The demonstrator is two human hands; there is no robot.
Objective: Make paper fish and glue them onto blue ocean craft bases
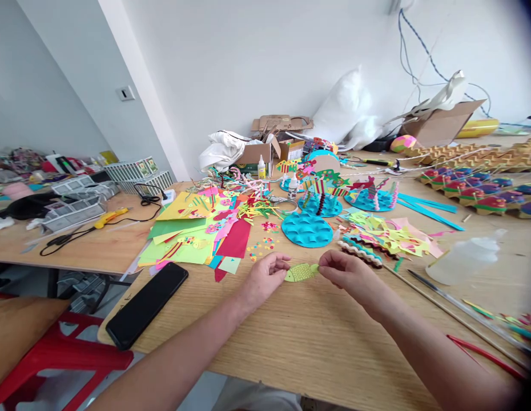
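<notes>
A small yellow-green paper fish (301, 273) with drawn scales is stretched between my two hands, just above the wooden table (291, 331). My left hand (264, 278) pinches its head end on the left. At the other end, the thumb and fingers of my right hand (345, 273) close on the tail. Just beyond the fish lies a round blue scalloped base (307, 230). Behind it stand more blue bases (372, 198) bearing fuzzy pipe-cleaner stems and striped paper fish (316, 185).
Coloured paper sheets (180, 228) and scraps pile up at the left, near a black phone (147, 305). Twisted pipe cleaners (360, 253), a clear squeeze bottle (465, 260) and a long thin stick (445, 311) lie at the right. Glue bottles (292, 186) stand behind.
</notes>
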